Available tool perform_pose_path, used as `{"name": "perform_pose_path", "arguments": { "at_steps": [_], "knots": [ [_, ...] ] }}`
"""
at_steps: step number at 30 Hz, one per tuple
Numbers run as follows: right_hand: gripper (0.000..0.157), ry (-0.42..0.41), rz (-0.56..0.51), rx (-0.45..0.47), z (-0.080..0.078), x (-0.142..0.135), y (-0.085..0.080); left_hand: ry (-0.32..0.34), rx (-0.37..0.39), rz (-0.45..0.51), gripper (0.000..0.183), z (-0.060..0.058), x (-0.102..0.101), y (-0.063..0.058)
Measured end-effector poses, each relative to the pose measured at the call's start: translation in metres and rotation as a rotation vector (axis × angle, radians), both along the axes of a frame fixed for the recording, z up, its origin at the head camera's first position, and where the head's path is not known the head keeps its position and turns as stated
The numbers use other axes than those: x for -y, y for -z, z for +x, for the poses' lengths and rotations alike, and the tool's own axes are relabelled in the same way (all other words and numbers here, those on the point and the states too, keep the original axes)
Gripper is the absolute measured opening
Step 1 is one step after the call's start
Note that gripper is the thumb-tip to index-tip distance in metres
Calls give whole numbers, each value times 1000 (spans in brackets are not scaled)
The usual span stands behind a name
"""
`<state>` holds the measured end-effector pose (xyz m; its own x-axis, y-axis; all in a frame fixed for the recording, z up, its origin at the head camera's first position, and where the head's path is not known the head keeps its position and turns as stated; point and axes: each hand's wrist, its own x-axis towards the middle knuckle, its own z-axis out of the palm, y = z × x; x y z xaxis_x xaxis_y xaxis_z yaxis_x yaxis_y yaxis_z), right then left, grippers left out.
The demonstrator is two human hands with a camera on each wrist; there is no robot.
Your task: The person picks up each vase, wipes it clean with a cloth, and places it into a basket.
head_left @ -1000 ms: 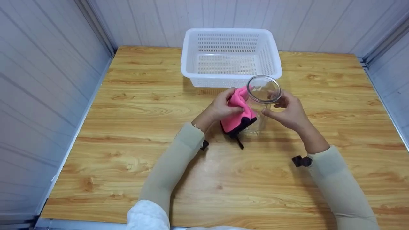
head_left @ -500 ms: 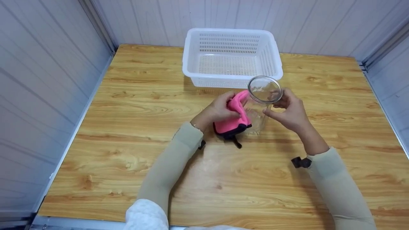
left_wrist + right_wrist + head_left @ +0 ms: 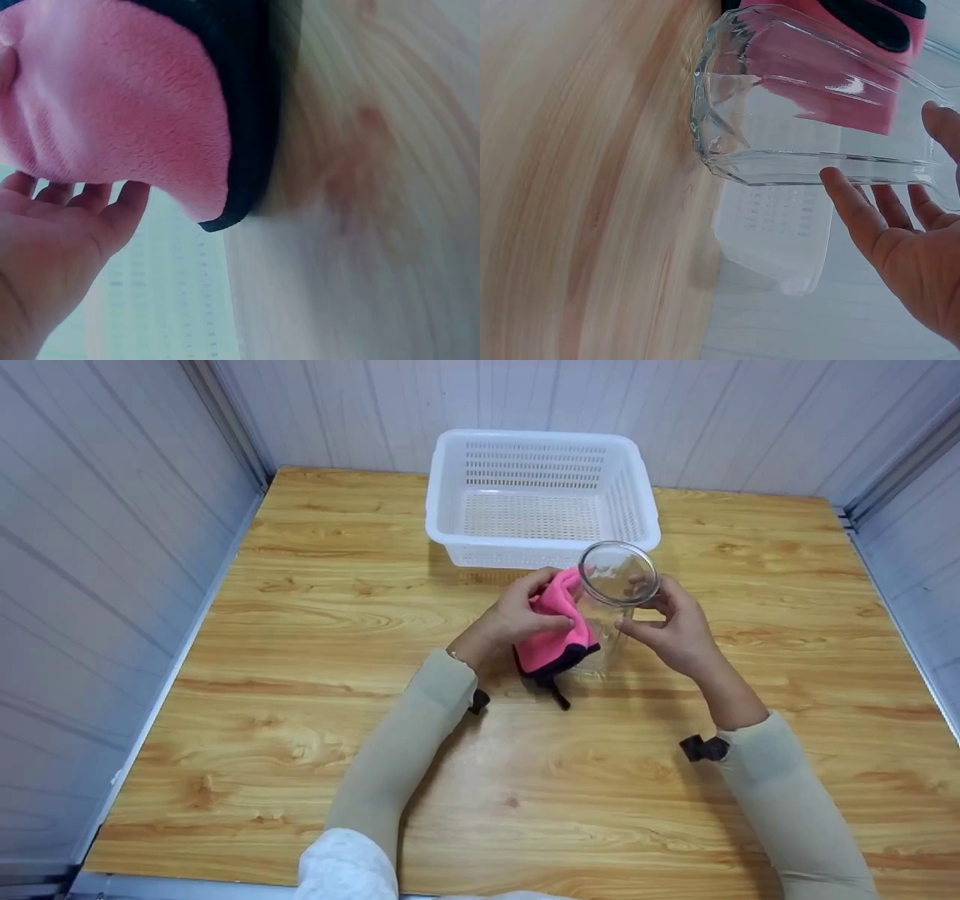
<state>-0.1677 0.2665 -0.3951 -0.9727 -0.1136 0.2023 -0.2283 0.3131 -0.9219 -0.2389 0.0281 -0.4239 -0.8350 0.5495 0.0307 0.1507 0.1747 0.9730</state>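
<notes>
A clear glass jar [image 3: 600,637] with a thick round rim stands close to upright in front of the basket. My right hand [image 3: 673,626] grips its right side near the top, thumb in front and fingers behind. In the right wrist view the jar's faceted base [image 3: 705,112] is at or just above the tabletop; I cannot tell which. Against the jar's left side is a pink cloth [image 3: 551,649] with a black border, pinched by my left hand [image 3: 517,611]. The left wrist view shows the fleecy cloth [image 3: 142,97] hanging down, the fingers partly hidden behind it.
A white perforated plastic basket [image 3: 551,542] stands at the back of the wooden table [image 3: 337,735], just behind the jar. Pale panelled walls [image 3: 90,585] close in the table at the left, back and right.
My left hand shifts the cloth slightly left along the jar, then back right against it. The jar and my right hand stay nearly in place.
</notes>
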Motion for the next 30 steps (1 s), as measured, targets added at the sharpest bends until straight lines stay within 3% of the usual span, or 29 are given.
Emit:
{"name": "perform_pose_path", "arguments": {
  "at_steps": [7,20,30],
  "knots": [
    [54,-18,63,-9,1,-2,-2,-20,-20,108,63,3,-6,-4],
    [54,-91,100,9,-1,-1,-4,-6,-44,144,68,5,-7,-10],
    [47,-89,148,-29,-2,1,-7,-38,23,133,66,4,-10,-7]
  ]
}}
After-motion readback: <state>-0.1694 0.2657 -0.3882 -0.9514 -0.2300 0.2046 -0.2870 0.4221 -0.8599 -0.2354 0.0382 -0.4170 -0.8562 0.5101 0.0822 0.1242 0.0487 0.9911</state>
